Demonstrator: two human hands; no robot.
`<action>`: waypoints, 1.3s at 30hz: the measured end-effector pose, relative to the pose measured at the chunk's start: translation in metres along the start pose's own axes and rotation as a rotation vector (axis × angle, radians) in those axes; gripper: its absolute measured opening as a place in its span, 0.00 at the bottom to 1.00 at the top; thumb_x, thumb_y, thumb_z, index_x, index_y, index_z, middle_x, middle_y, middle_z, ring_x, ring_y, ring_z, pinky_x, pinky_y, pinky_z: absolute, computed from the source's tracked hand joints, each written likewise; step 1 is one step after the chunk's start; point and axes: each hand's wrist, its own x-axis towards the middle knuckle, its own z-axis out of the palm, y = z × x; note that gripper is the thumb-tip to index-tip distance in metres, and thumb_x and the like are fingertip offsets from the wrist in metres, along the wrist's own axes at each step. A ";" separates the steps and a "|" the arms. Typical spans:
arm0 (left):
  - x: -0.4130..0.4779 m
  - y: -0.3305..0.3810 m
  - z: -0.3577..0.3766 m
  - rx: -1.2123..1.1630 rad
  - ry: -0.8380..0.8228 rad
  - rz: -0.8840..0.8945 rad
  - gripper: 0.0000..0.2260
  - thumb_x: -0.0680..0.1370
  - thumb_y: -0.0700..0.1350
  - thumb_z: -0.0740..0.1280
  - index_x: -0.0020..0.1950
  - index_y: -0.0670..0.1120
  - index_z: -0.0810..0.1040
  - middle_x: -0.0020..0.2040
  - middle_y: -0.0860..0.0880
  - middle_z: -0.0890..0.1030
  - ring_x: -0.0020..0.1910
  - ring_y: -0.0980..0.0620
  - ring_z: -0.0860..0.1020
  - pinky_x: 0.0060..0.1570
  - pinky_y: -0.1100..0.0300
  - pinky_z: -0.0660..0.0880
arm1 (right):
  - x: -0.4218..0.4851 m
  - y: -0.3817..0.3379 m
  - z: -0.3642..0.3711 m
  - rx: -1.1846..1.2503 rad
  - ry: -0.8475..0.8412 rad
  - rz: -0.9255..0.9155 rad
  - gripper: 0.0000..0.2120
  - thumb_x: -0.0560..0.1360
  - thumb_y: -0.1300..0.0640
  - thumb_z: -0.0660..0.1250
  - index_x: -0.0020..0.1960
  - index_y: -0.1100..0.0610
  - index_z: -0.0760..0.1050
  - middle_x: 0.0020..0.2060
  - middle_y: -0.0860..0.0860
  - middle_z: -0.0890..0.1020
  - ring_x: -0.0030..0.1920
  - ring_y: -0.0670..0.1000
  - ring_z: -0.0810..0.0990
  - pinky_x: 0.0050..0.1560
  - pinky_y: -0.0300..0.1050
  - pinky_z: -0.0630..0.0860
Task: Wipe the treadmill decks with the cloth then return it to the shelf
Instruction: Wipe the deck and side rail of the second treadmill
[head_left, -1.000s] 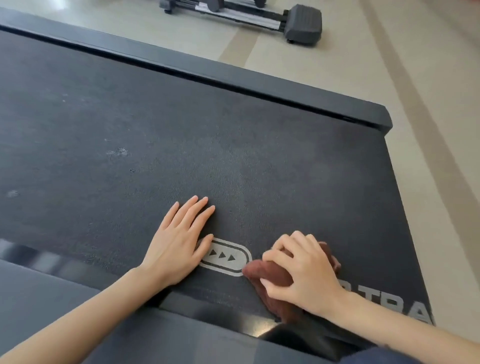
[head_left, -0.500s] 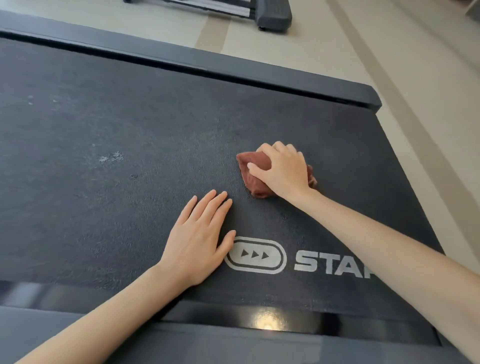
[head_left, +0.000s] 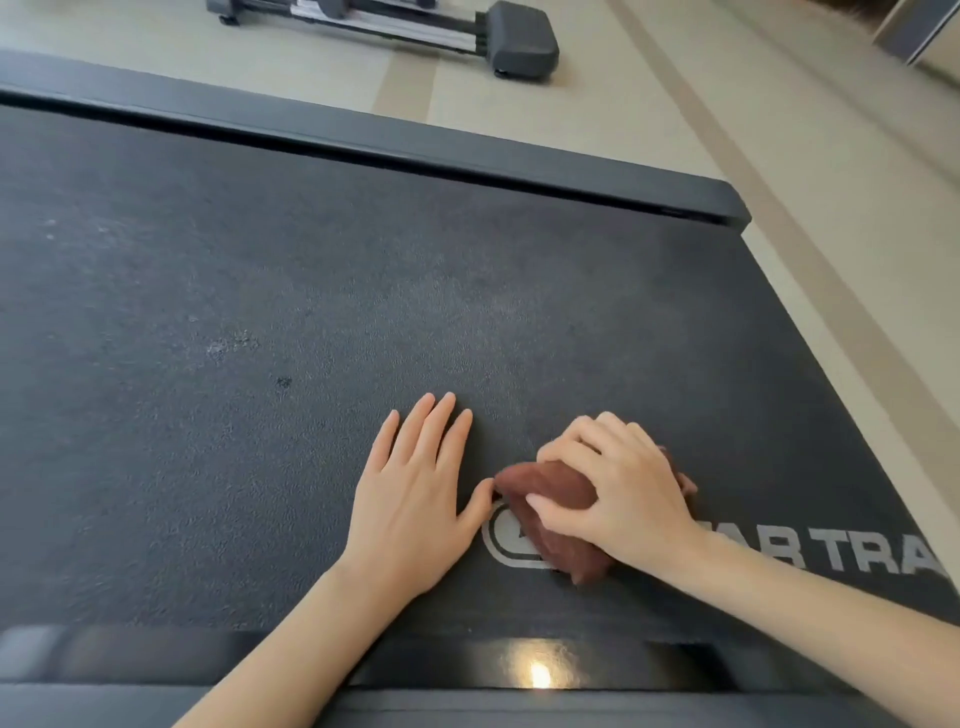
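The location is a gym or fitness room. A wide black textured treadmill belt (head_left: 363, 312), with white printed brand lettering (head_left: 878, 553) and a matte black side rail (head_left: 415, 145), fills the view. A second grey-and-black exercise machine with a metal track (head_left: 519, 36) stands beyond it on the smooth beige floor with tan stripes (head_left: 571, 119).

Matt, grainy belt (head_left: 363, 322); soft cloth (head_left: 556, 499); glossy rail (head_left: 519, 670).

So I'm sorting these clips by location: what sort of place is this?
Probably a gym: a treadmill belt with a printed logo fills the view, and another exercise machine sits on the floor beyond.
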 end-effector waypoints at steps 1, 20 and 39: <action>-0.001 -0.004 -0.002 -0.002 -0.004 -0.007 0.30 0.75 0.59 0.49 0.70 0.44 0.69 0.72 0.45 0.67 0.72 0.45 0.62 0.71 0.47 0.55 | 0.022 0.002 0.008 -0.005 0.032 0.013 0.14 0.69 0.39 0.63 0.45 0.48 0.78 0.40 0.44 0.77 0.42 0.49 0.73 0.41 0.45 0.68; -0.057 -0.072 -0.022 0.022 0.034 -0.269 0.23 0.77 0.55 0.52 0.69 0.49 0.70 0.71 0.49 0.67 0.72 0.50 0.62 0.70 0.53 0.54 | 0.075 -0.045 0.042 0.143 0.013 -0.406 0.14 0.68 0.38 0.64 0.45 0.47 0.74 0.38 0.47 0.73 0.40 0.53 0.71 0.40 0.49 0.66; -0.107 -0.096 -0.044 0.111 0.014 -0.650 0.29 0.74 0.61 0.42 0.73 0.57 0.61 0.74 0.53 0.61 0.74 0.50 0.57 0.71 0.55 0.55 | 0.090 -0.126 0.064 0.128 0.033 -0.481 0.14 0.69 0.38 0.61 0.42 0.49 0.74 0.37 0.49 0.74 0.39 0.55 0.72 0.38 0.49 0.67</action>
